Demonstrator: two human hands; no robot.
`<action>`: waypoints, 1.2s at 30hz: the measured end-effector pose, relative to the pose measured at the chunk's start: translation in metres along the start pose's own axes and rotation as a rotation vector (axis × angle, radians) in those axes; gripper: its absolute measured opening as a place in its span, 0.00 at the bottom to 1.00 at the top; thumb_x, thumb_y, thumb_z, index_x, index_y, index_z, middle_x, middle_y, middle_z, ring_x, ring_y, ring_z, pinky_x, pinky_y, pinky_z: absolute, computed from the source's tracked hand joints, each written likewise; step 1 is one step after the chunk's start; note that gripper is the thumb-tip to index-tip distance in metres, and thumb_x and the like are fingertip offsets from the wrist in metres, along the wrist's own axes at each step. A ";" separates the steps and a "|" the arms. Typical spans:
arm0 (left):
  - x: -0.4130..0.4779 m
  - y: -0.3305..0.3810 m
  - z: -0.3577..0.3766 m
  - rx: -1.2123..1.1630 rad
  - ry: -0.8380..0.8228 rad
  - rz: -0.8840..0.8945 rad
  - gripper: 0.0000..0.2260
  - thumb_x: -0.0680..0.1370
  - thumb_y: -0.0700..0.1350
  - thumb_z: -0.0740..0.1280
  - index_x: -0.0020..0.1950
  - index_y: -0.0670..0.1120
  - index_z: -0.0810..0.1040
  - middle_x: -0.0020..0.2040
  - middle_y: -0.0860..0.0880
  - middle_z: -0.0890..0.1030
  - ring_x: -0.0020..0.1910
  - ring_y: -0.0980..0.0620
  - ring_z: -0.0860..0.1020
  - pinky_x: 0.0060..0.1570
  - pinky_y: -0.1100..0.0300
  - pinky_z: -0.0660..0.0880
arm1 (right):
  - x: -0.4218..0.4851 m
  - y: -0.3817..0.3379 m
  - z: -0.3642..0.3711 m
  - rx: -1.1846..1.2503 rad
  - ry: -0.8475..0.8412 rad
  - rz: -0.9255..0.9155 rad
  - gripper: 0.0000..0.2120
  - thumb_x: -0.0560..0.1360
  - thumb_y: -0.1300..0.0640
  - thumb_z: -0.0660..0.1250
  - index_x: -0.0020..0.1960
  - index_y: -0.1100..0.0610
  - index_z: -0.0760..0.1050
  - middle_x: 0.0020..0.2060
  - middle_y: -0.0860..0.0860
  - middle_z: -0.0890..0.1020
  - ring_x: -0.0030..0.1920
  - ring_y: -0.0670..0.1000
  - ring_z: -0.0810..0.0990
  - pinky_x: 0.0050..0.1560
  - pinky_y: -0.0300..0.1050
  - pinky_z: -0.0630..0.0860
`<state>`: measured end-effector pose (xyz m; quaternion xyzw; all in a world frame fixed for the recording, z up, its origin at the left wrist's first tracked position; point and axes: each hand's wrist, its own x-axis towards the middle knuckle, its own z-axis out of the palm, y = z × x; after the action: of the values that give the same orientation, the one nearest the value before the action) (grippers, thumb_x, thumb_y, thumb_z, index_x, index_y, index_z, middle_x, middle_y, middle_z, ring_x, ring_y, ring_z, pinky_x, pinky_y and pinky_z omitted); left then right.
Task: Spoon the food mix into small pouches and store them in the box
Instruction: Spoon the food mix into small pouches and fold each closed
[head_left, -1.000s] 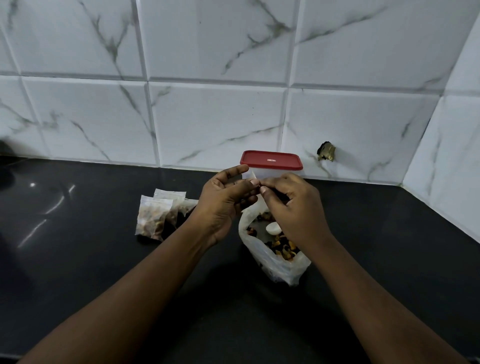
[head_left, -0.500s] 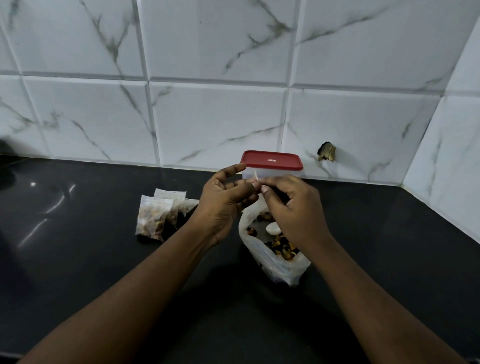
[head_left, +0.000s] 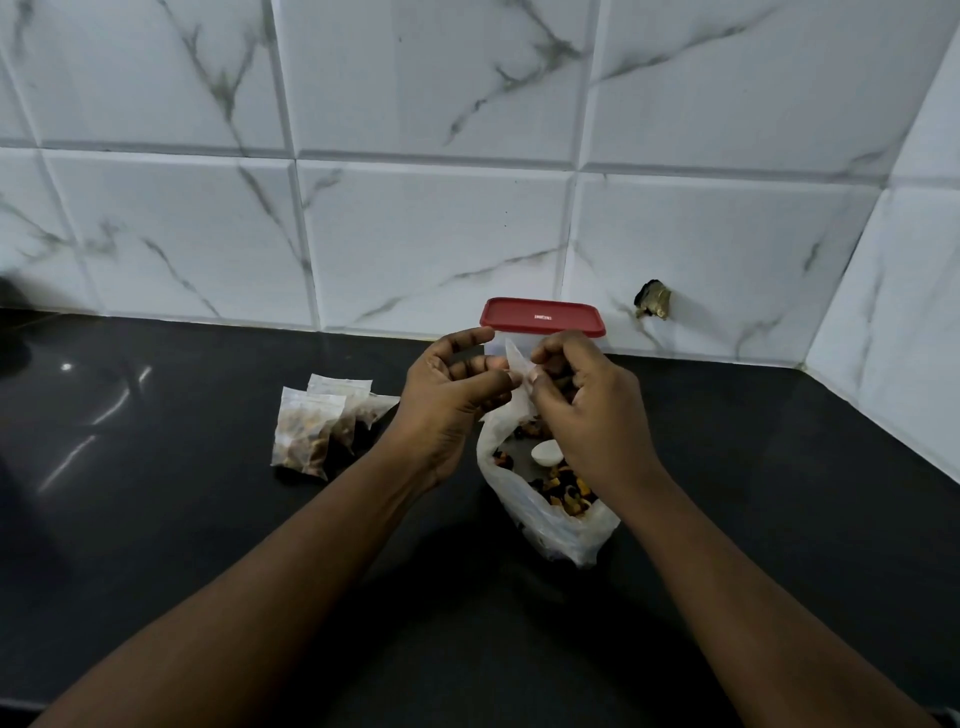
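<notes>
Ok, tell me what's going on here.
A person is packing food mix at a dark counter. The left hand and right hand both pinch a small clear pouch, seemingly working it open, above an open plastic bag of mix with a white spoon lying in it. A few filled pouches lie on the counter to the left. The red-lidded box stands behind the hands, lid on.
</notes>
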<state>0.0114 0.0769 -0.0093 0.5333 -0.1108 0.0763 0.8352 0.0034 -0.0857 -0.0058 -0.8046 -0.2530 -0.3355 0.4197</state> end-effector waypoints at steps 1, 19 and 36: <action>0.000 0.000 0.001 0.008 0.003 0.001 0.24 0.74 0.27 0.73 0.67 0.42 0.75 0.40 0.48 0.83 0.41 0.51 0.83 0.43 0.59 0.81 | 0.000 -0.001 0.001 -0.043 0.009 -0.023 0.06 0.79 0.66 0.69 0.53 0.57 0.79 0.40 0.48 0.82 0.39 0.46 0.81 0.39 0.42 0.79; -0.006 -0.003 0.004 0.321 0.018 0.147 0.20 0.73 0.33 0.78 0.62 0.44 0.78 0.50 0.41 0.84 0.46 0.47 0.84 0.47 0.56 0.82 | 0.005 -0.001 -0.009 0.003 -0.022 0.129 0.06 0.78 0.58 0.73 0.54 0.55 0.88 0.44 0.44 0.88 0.47 0.38 0.84 0.48 0.30 0.79; -0.007 -0.004 0.004 0.376 0.013 0.185 0.17 0.75 0.33 0.76 0.61 0.45 0.79 0.47 0.45 0.85 0.42 0.49 0.82 0.49 0.51 0.84 | 0.004 0.004 -0.004 -0.289 -0.141 0.002 0.10 0.79 0.58 0.72 0.59 0.53 0.86 0.45 0.48 0.88 0.41 0.44 0.83 0.42 0.30 0.74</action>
<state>0.0056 0.0717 -0.0131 0.6670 -0.1379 0.1755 0.7109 0.0076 -0.0906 -0.0029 -0.8785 -0.2299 -0.3105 0.2810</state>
